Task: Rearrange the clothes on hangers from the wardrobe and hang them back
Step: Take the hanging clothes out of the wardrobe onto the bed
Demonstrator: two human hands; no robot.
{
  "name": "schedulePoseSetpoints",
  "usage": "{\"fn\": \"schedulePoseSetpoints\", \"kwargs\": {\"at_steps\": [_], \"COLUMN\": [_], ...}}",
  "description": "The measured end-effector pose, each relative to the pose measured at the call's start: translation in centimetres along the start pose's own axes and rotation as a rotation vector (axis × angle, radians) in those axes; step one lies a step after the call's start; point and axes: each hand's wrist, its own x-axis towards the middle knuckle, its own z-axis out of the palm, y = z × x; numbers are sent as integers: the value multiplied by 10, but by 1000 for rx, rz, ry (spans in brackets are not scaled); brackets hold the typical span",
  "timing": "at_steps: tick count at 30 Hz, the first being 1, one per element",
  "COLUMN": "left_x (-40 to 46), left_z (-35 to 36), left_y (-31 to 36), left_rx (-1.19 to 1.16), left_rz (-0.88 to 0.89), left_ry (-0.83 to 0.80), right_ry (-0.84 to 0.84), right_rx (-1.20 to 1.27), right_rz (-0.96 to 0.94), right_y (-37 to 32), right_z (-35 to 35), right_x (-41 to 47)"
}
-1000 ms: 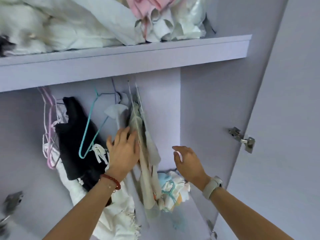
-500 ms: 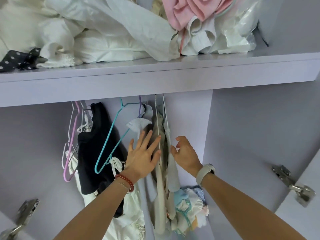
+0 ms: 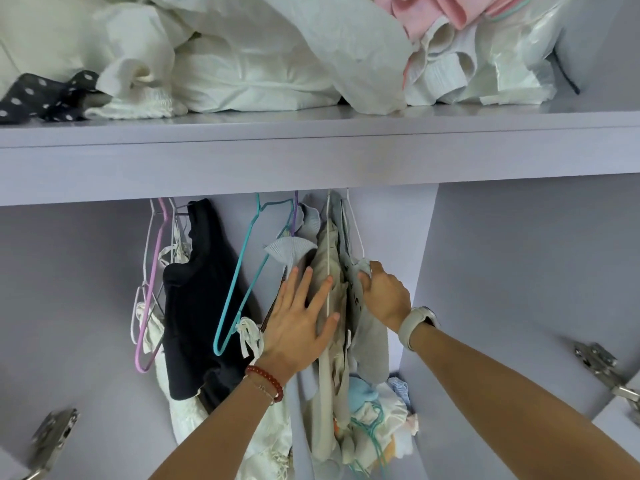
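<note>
Item: hanging clothes, right end of wardrobe rail. My left hand [image 3: 300,325], fingers straight, presses flat on the beige garment [image 3: 329,341]. My right hand [image 3: 384,294] pinches the grey garment [image 3: 370,344] just beside. Advice: part them cleanly, then lift one hanger free.

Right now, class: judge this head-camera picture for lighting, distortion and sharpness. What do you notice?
Head view: soft, even light, no hard glare; the shelf edge bows and the wardrobe walls splay, so wide-angle distortion is strong. The left hand flat on the beige garment and the right hand gripping the grey garment look sharp; the hinges in the lower corners are softer.
</note>
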Motion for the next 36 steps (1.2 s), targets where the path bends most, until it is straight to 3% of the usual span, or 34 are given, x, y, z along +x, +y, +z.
{"fn": "schedulePoseSetpoints", "kwargs": {"at_steps": [7,16,19,22,24,29,33,36], "left_x": [0,10,12,7,2,-19,-65,-112], "left_z": [-1,-9,-15,-13,-2,51,79,77], "left_y": [-3,23,42,70,90,139,178,222], "left_rx": [-8,89,16,-325,-473,-437,-570,-763], "left_rz": [-7,-154,-55,140,197,187,457,568], "left_ry": [41,41,148,218,161,-187,-259,-476], "right_ry": [217,345,295,308,298,251,207,276], "right_rx": [97,67,-67,-176,-204,-210,-207,-172], "right_rz": [104,57,54,-8,-24,22,314,587], "right_y": [1,48,77,111,132,164,177,179], "right_z": [-5,-20,-22,-33,-40,-54,-52,-55], "right_x": [3,-46,-86,-132,-170,-279,-380,-459]}}
